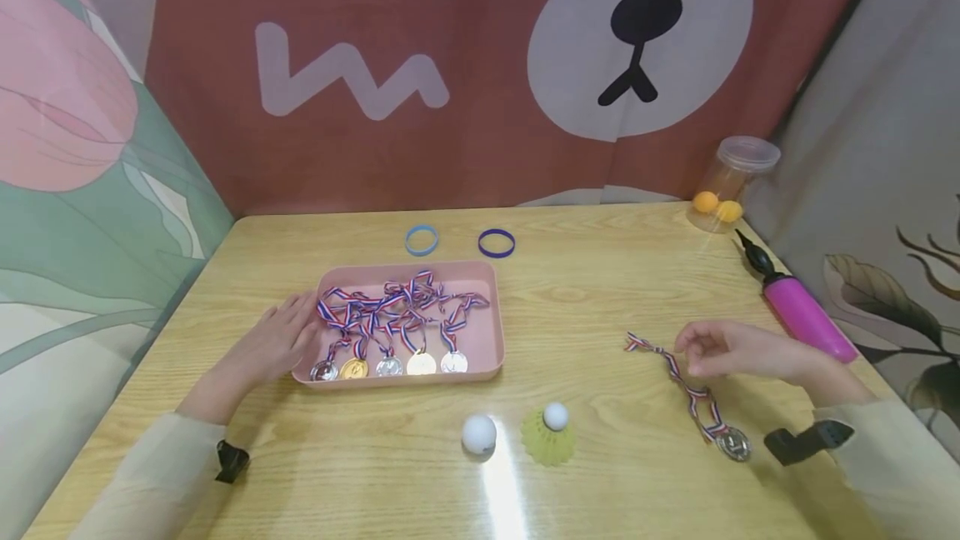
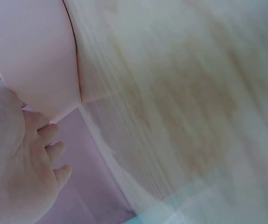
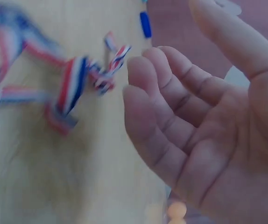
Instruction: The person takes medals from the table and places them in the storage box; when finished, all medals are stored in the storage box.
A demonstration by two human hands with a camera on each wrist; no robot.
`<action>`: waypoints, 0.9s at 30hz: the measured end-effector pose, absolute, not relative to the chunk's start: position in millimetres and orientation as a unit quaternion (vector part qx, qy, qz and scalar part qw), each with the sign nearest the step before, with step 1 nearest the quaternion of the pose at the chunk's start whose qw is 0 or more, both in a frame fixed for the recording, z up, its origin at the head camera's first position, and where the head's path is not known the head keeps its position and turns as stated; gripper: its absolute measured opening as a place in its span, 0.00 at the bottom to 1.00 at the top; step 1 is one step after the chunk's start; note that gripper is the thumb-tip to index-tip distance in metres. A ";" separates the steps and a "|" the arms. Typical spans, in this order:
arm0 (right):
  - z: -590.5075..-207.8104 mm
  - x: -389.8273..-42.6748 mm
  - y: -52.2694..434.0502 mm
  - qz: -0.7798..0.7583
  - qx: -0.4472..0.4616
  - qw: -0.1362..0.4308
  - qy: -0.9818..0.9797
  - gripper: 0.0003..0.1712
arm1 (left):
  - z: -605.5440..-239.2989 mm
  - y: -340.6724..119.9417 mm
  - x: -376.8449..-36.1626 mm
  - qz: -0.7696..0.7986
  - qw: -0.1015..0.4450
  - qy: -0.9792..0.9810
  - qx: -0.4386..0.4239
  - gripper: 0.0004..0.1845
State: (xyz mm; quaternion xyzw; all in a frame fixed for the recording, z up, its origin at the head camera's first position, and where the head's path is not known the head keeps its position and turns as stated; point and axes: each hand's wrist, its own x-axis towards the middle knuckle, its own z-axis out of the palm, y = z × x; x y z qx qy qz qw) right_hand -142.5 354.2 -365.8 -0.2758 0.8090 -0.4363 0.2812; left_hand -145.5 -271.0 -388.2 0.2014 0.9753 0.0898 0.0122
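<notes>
A pink tray (image 1: 491, 332) holds several medals with red, white and blue striped ribbons (image 1: 390, 307). The gold and silver discs line its front side. My left hand (image 1: 281, 336) lies along the tray's left wall with fingers extended; in the left wrist view the palm is beside the pink wall (image 2: 36, 51). On the right of the table lies a single silver medal (image 1: 733, 444), its ribbon (image 3: 71, 84) stretched out toward the back. My right hand (image 1: 723, 350) hovers beside the knotted ribbon end, fingers loosely bent and nothing between them.
In front of the tray are a white ball (image 1: 479, 435) and a yellow shuttlecock (image 1: 549, 440). Light blue (image 1: 422, 241) and dark blue wristbands (image 1: 497, 243) lie behind it. A clear jar (image 1: 731, 182) with orange balls and a pink pump (image 1: 806, 315) stand along the right edge.
</notes>
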 end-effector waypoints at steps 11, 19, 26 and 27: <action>-389.8 -130.4 378.5 -0.418 -0.287 0.313 0.803 0.08 | -389.2 -271.3 -145.9 0.088 0.008 0.975 0.202 0.29; -391.0 -121.8 386.0 -0.395 -0.264 0.308 0.824 0.12 | -389.1 -271.7 -145.6 0.088 0.009 0.975 0.203 0.29; -392.5 -116.4 383.8 -0.347 -0.261 0.286 0.854 0.18 | -389.8 -272.4 -145.7 0.087 0.010 0.976 0.201 0.29; -392.8 -116.2 381.8 -0.338 -0.262 0.279 0.860 0.18 | -389.8 -272.4 -145.7 0.087 0.011 0.976 0.200 0.29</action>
